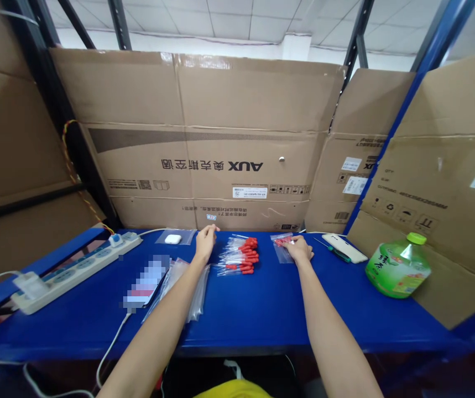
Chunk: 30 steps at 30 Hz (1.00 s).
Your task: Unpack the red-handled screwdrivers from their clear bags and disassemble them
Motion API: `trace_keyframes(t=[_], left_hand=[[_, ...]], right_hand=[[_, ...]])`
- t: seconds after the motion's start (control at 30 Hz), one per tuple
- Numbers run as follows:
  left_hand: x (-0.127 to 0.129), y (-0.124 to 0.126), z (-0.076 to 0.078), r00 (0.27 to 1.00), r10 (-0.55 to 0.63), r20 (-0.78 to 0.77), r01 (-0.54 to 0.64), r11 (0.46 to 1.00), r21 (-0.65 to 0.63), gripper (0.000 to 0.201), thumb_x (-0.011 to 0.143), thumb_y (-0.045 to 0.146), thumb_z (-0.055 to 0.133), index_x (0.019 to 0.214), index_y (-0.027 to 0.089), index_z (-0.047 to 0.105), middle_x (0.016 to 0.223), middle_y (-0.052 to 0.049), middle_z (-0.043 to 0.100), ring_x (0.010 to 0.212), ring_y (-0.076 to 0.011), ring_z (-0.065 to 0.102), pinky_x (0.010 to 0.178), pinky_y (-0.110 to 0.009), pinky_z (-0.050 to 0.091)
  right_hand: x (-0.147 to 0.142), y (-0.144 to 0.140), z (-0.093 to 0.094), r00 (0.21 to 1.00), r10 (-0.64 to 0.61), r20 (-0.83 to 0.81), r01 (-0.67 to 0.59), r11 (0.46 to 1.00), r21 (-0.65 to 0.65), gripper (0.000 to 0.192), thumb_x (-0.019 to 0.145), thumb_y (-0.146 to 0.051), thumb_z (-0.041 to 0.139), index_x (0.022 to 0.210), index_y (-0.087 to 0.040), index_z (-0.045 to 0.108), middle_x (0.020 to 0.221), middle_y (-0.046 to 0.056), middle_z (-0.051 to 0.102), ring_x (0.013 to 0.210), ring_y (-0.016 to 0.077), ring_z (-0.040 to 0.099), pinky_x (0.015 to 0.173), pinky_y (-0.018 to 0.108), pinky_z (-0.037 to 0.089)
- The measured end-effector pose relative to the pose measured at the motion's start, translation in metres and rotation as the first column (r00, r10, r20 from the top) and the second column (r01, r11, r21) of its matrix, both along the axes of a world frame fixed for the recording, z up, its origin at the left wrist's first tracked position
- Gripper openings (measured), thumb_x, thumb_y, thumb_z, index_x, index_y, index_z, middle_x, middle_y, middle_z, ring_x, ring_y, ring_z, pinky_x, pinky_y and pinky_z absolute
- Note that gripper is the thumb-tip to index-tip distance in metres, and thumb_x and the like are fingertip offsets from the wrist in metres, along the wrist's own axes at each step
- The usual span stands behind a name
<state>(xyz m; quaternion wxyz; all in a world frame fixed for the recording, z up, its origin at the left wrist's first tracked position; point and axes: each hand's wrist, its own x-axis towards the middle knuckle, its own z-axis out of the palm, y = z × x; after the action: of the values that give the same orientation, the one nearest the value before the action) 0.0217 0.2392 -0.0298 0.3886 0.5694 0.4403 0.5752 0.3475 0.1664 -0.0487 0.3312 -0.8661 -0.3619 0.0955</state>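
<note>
My left hand (206, 242) is raised by the back edge of the blue table, its fingers curled together. A small reddish tip shows at the fingers, too small to name. Just right of it lies a pile of thin clear tubes with red caps (239, 256), caps pointing right. My right hand (301, 250) has its fingers closed on a small clear plastic bag (283, 254) with red pieces near its top, flat on the table. Under my left forearm is a stack of clear plastic bags (197, 293), partly covered by the arm.
At left are a power strip (83, 271) with cables and a phone (146, 284) on a charging lead. A white case (173, 239) rests on a plastic bag. To the right are a dark green tool (339, 253), a cream-coloured block (347, 247) and a green bottle (398, 268). Cardboard walls (220, 99) enclose the table.
</note>
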Motion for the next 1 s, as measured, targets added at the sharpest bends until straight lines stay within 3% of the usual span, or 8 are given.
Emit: trace_keyframes(t=[0.2,0.3,0.37,0.5,0.57,0.73,0.83,1.0], left_hand=[[0.003,-0.007,0.002,0.996,-0.062,0.069,0.061,0.998,0.027,0.043,0.090,0.057,0.049,0.079,0.017,0.061,0.051,0.006,0.037,0.045,-0.0102,0.033,0.046,-0.022,0.026],[0.004,-0.017,0.010,0.998,0.005,-0.061,0.003,0.990,0.140,0.045,0.095,0.055,0.041,0.079,0.018,0.062,0.051,0.004,0.040,0.048,-0.0123,0.039,0.050,-0.023,0.031],[0.004,-0.026,0.019,0.969,0.092,-0.229,-0.027,0.961,0.274,0.044,0.098,0.050,0.038,0.081,0.019,0.064,0.055,0.002,0.048,0.053,-0.0139,0.047,0.057,-0.025,0.035],[0.004,-0.048,0.040,0.862,0.156,-0.482,0.094,0.886,0.454,0.038,0.101,0.042,0.037,0.087,0.021,0.065,0.075,-0.004,0.065,0.071,-0.0168,0.061,0.072,-0.026,0.039],[0.006,-0.056,0.049,0.848,0.096,-0.522,0.192,0.861,0.470,0.038,0.100,0.044,0.039,0.083,0.021,0.064,0.074,-0.004,0.065,0.071,-0.0165,0.060,0.072,-0.026,0.039],[0.022,-0.067,0.060,0.897,-0.316,-0.308,0.407,0.863,0.301,0.054,0.100,0.057,0.034,0.074,0.018,0.058,0.050,0.003,0.045,0.048,-0.0110,0.040,0.055,-0.024,0.034],[0.030,-0.068,0.060,0.878,-0.464,-0.112,0.478,0.857,0.192,0.053,0.096,0.061,0.045,0.065,0.018,0.051,0.047,0.004,0.044,0.044,-0.0090,0.039,0.050,-0.023,0.033],[0.031,-0.069,0.061,0.859,-0.510,0.056,0.506,0.860,0.067,0.047,0.087,0.056,0.062,0.063,0.017,0.050,0.050,0.004,0.047,0.042,-0.0071,0.038,0.045,-0.022,0.028]], right_hand=[[-0.003,-0.008,0.013,0.992,-0.098,-0.078,0.115,0.958,0.263,0.037,0.077,-0.032,0.069,0.111,-0.023,0.058,0.099,0.009,0.072,0.094,0.0267,0.068,0.081,0.034,0.047],[-0.017,-0.012,0.031,0.998,-0.063,-0.026,0.066,0.815,0.575,0.048,0.079,-0.032,0.063,0.124,-0.021,0.051,0.102,0.006,0.073,0.092,0.0241,0.068,0.083,0.032,0.047],[-0.032,-0.015,0.042,0.998,0.029,0.049,-0.055,0.743,0.667,0.042,0.083,-0.036,0.058,0.121,-0.018,0.055,0.102,0.009,0.072,0.089,0.0242,0.067,0.081,0.032,0.048],[-0.069,-0.026,0.054,0.952,0.215,0.218,-0.306,0.698,0.648,0.039,0.091,-0.039,0.050,0.120,-0.014,0.060,0.108,0.015,0.071,0.097,0.0251,0.066,0.086,0.033,0.051],[-0.088,-0.032,0.056,0.903,0.266,0.337,-0.428,0.602,0.674,0.038,0.092,-0.036,0.051,0.122,-0.015,0.060,0.114,0.014,0.070,0.105,0.0259,0.065,0.092,0.036,0.050],[-0.120,-0.041,0.052,0.672,0.330,0.663,-0.738,0.378,0.560,0.024,0.093,-0.020,0.054,0.114,-0.023,0.066,0.107,0.009,0.070,0.098,0.0230,0.066,0.088,0.037,0.049],[-0.128,-0.041,0.049,0.548,0.292,0.784,-0.823,0.359,0.441,0.028,0.093,-0.015,0.054,0.116,-0.024,0.066,0.108,0.008,0.070,0.097,0.0223,0.064,0.088,0.037,0.046],[-0.131,-0.039,0.046,0.499,0.224,0.837,-0.831,0.400,0.388,0.031,0.095,-0.012,0.050,0.120,-0.023,0.065,0.111,0.009,0.070,0.099,0.0219,0.063,0.091,0.038,0.043]])
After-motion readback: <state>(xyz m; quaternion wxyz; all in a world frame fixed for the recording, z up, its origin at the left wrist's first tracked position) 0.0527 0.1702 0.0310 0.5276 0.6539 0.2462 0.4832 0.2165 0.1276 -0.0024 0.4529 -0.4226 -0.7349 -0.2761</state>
